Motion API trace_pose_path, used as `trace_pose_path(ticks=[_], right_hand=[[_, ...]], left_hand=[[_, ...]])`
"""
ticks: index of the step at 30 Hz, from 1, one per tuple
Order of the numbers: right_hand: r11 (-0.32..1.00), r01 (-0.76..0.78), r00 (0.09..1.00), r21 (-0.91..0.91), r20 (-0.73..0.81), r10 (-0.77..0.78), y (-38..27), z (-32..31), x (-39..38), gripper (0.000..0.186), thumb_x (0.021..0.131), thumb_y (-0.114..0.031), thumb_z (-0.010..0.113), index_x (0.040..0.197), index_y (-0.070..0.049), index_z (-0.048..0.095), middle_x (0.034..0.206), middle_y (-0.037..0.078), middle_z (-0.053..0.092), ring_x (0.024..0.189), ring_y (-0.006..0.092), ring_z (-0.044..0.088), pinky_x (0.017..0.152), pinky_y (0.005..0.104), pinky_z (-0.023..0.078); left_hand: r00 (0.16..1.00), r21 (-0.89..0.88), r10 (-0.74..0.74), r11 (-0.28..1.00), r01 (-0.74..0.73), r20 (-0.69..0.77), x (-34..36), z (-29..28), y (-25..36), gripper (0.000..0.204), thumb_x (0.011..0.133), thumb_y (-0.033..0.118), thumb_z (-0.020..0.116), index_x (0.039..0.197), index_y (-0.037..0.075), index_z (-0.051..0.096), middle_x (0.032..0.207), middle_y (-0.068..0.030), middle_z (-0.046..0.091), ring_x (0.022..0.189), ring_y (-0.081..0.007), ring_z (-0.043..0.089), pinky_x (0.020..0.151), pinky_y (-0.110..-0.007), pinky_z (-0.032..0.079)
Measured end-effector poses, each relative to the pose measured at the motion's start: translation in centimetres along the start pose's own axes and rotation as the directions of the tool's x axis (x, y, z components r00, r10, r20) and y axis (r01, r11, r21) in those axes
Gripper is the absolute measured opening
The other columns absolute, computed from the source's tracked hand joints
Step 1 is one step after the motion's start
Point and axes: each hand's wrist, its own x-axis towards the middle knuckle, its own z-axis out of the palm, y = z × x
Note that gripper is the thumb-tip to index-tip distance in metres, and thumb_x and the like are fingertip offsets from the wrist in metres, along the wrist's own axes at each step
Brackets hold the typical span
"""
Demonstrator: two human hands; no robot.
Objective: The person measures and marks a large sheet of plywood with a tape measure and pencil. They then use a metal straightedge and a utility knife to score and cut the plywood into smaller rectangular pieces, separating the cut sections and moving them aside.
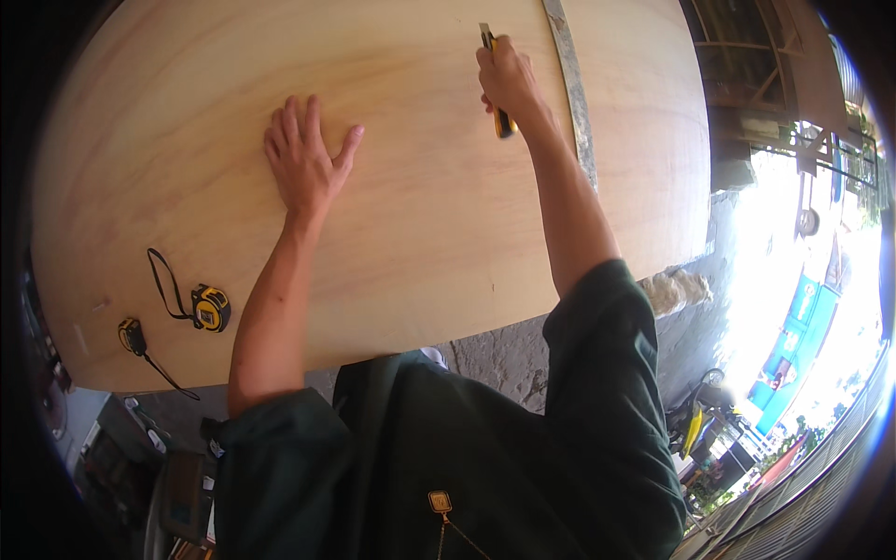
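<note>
A wide sheet of plywood point(411, 215) lies in front of me. My left hand point(306, 159) rests flat on it, left of centre, fingers spread and holding nothing. Farther off and to the right, my right hand point(509, 79) is closed around a yellow and black utility knife point(504, 123). The knife's tip end points away from me; whether it touches the wood I cannot tell. Just right of that hand, a long, worn grey strip point(571, 84) lies across the sheet, running away from me.
A yellow and black tape measure point(211, 308) with a wrist strap lies on the plywood at the near left. Beside it sits a smaller dark tape measure point(132, 334), also strapped. Past the right edge are concrete ground point(719, 252) and a blue banner point(798, 350).
</note>
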Motion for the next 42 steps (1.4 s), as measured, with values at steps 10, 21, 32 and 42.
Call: trace_pose_path(ticks=[10, 21, 32, 42], right_hand=[[0.966, -0.154, 0.981, -0.208, 0.081, 0.174, -3.0, 1.0, 3.1, 0.041, 0.087, -0.005, 0.037, 0.125, 0.010, 0.039, 0.074, 0.018, 0.061, 0.053, 0.0226, 0.061, 0.047, 0.0347, 0.051], [0.974, -0.077, 0.995, -0.212, 0.040, 0.087, -2.0, 1.4, 3.8, 0.029, 0.087, -0.013, 0.040, 0.101, 0.012, 0.044, 0.067, 0.019, 0.058, 0.048, 0.0234, 0.059, 0.039, 0.0361, 0.049], [0.922, -0.143, 0.971, -0.359, 0.131, 0.202, -4.7, 0.3, 3.6, 0.029, 0.083, -0.008, 0.037, 0.104, 0.010, 0.046, 0.074, 0.018, 0.060, 0.053, 0.0210, 0.059, 0.043, 0.0352, 0.049], [0.921, -0.220, 0.941, -0.323, 0.178, 0.287, -2.7, 1.0, -0.8, 0.030, 0.085, -0.008, 0.038, 0.110, 0.006, 0.042, 0.082, 0.022, 0.060, 0.057, 0.0259, 0.063, 0.045, 0.0390, 0.052]], left_hand=[[0.998, 0.003, -0.031, 1.000, 0.031, 0.052, 0.1, -0.1, 0.0, 0.066, 0.082, 0.055, 0.060, 0.128, 0.007, 0.050, 0.131, -0.0167, 0.046, 0.121, -0.0333, 0.042, 0.100, -0.047, 0.032], [0.995, 0.001, -0.047, 0.999, 0.047, 0.086, 0.2, -0.1, 0.0, 0.067, 0.083, 0.056, 0.059, 0.128, 0.007, 0.049, 0.134, -0.0167, 0.044, 0.123, -0.0327, 0.040, 0.102, -0.047, 0.031], [0.999, -0.029, -0.032, 0.999, 0.033, 0.041, 0.2, -0.2, -0.2, 0.066, 0.081, 0.054, 0.062, 0.126, 0.006, 0.051, 0.131, -0.0180, 0.046, 0.121, -0.0349, 0.041, 0.100, -0.049, 0.032], [1.000, -0.026, -0.005, 1.000, 0.004, -0.025, 0.0, -0.2, -0.1, 0.063, 0.080, 0.052, 0.065, 0.123, 0.006, 0.053, 0.126, -0.0173, 0.049, 0.117, -0.0328, 0.044, 0.094, -0.046, 0.037]])
